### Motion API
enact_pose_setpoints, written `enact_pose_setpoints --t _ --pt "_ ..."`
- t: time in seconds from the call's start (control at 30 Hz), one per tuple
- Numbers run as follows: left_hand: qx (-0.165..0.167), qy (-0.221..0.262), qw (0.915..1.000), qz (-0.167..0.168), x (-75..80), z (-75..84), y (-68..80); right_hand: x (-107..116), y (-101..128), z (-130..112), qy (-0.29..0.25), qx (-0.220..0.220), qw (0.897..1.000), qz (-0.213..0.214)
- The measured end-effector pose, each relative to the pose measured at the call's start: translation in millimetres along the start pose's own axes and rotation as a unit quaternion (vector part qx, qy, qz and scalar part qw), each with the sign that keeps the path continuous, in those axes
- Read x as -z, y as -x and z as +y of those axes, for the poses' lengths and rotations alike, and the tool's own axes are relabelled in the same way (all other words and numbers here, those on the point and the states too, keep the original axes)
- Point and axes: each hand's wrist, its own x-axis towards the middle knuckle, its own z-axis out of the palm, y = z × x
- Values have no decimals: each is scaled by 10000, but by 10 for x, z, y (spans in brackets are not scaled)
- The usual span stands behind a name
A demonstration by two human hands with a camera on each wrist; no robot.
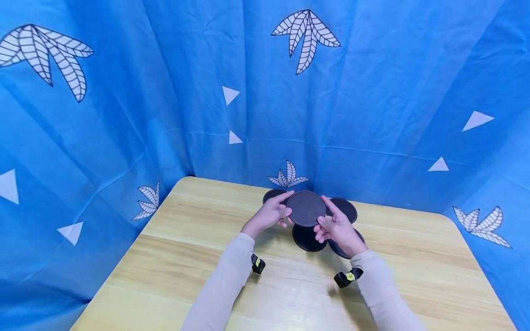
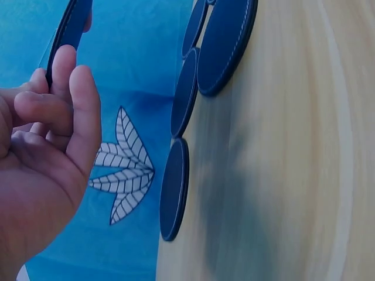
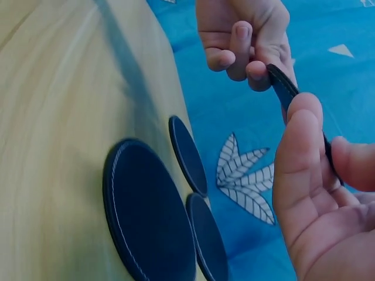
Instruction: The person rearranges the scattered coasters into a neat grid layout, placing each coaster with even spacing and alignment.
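Note:
Both hands hold one round dark coaster [image 1: 306, 208] by its rim, lifted above the wooden table [image 1: 194, 262]. My left hand [image 1: 280, 211] pinches its left edge and my right hand [image 1: 331, 221] pinches its right edge. The left wrist view shows the left hand [image 2: 47, 146] with the held coaster [image 2: 70, 26] seen edge-on. In the right wrist view the right hand [image 3: 316, 193] and the left hand [image 3: 246, 35] grip the thin disc [image 3: 286, 88]. Several more dark coasters lie flat beneath, one at the front [image 1: 308, 239], one at the back left [image 1: 272, 195] and one at the right [image 1: 345, 209].
A blue cloth [image 1: 372, 92] with white leaves and triangles hangs behind and around the table. The coasters on the table [image 2: 225, 44] [image 3: 149, 213] lie close to its far edge. Bare wood [image 1: 290, 299] stretches toward the near edge.

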Motion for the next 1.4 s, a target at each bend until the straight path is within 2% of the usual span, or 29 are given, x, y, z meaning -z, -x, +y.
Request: enact_pose_setpoints --t 0.23,0.43,0.6,0.8,0.97,1.17,1.4 --pt "285 -241 9993 69 129 -49 118 -194 -116 104 526 -440 9970 371" --pt "822 -539 9951 13 251 -117 223 -375 -210 217 950 -849 9903 553" --pt "1209 -857 9889 142 314 -142 309 -537 -274 330 1136 -1098 9847 729" --pt "1504 -1436 9768 519 338 -221 386 -709 -317 459 1417 -1254 9787 798" --pt "1763 -1668 9669 790 337 -241 438 -827 -335 532 1707 -1301 9736 778" --pt "1996 -2165 9523 802 367 -256 471 -927 -340 567 2146 -1441 9637 663" --pt "2155 -2348 9446 783 394 -252 471 -978 -378 553 2312 -1620 9572 636"
